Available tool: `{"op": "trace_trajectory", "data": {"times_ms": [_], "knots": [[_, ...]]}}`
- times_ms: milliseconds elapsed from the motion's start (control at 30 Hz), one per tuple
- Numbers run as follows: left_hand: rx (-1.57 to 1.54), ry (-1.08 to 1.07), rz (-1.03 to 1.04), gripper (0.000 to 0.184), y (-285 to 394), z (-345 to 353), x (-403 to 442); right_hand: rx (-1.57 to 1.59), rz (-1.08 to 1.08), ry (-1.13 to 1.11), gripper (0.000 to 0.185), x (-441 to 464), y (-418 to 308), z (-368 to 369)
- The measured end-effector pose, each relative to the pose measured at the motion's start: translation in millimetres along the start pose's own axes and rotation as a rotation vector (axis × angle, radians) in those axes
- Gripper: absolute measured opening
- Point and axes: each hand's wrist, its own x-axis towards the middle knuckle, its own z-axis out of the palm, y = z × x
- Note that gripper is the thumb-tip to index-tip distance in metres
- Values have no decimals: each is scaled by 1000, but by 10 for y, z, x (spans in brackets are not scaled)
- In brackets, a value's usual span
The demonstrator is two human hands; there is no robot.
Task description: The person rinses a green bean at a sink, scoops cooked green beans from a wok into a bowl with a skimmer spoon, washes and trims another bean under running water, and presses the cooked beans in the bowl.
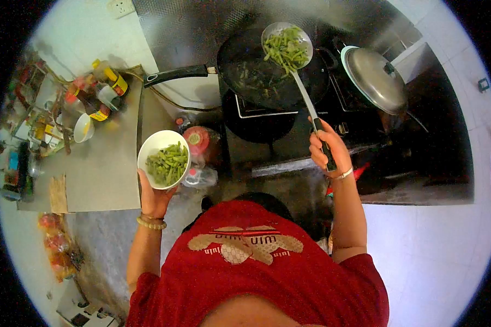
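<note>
My left hand (156,197) grips a white bowl (143,156) from below, at the left of the stove. Cut green beans (168,165) lie inside that bowl. In my right hand (331,147) is the black handle of a skimmer (305,94), fingers wrapped round it. The skimmer's round head is over the right part of a dark wok (240,82) and carries a heap of cut green beans (285,49). A few more bean pieces and some liquid show in the wok, though the dark surface makes them hard to make out.
A pot with a metal lid (373,79) stands right of the wok. The wok's long handle (180,74) sticks out leftward. On the left counter (106,169) are sauce bottles (110,77) and a small white bowl (84,128). Plastic bottles (199,140) stand between counter and stove.
</note>
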Motion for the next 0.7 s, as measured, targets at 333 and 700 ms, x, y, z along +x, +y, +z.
{"op": "trace_trajectory", "data": {"times_ms": [333,700], "knots": [[7,-78,-95,65,147,32,-31,-16,37,51,19,19,-96,292],[144,-275,-161,60,361,467,-94,-253,198,97,16,-180,-817,654]]}}
